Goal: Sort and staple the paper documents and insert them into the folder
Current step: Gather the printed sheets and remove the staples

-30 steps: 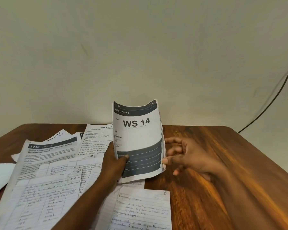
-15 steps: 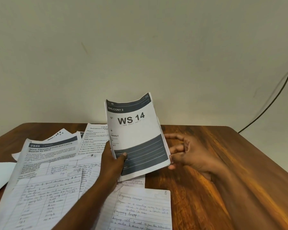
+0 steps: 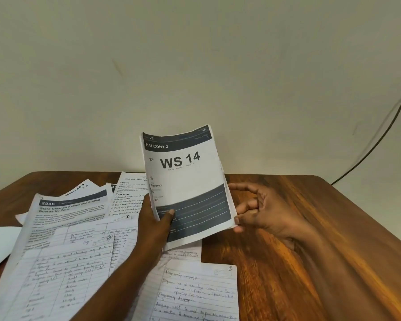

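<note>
Your left hand (image 3: 156, 224) grips the near-left edge of the "WS 14" sheets (image 3: 186, 181), thumb clamped over the front, holding them upright above the wooden table (image 3: 310, 228). Your right hand (image 3: 267, 212) pinches their near-right corner with curled fingers. Loose handwritten pages (image 3: 65, 262) and printed pages (image 3: 67, 209) lie spread to the left.

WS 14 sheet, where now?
Head view, centre: WS 14 sheet held upright above the table, left hand gripping its lower left, right hand at its right edge.
</note>
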Tool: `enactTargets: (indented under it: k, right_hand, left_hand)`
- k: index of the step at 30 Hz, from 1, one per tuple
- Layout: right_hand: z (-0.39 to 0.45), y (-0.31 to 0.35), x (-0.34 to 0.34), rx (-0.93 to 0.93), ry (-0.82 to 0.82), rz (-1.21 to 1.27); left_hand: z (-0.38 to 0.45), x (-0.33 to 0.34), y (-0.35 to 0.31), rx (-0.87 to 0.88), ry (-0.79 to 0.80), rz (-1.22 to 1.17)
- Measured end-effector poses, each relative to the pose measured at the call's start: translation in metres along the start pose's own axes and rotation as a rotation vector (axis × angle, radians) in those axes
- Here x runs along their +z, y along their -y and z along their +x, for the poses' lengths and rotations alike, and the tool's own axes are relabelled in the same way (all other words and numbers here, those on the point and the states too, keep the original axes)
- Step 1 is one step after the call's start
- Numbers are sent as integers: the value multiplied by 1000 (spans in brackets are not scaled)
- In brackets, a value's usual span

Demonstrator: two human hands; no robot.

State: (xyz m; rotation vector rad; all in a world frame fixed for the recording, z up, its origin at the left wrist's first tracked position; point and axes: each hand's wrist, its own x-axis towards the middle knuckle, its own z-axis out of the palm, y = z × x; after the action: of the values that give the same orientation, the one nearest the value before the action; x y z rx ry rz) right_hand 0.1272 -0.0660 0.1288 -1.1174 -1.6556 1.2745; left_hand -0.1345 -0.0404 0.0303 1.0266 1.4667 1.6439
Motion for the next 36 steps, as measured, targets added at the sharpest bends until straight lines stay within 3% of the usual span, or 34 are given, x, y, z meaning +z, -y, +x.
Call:
enactTargets:
  k: [17,25,36]
  right_hand:
    - [1,2,1,-50,14,-23]
    - [-1,1,-1,-58,-33,105]
    - [-4,3,-6,-103,33,-43]
  left_hand:
    - [3,-4,1,56,-42,-85]
    - [4,-3,3,34,-49,-82]
    - [1,-2,1,39,-44,-78]
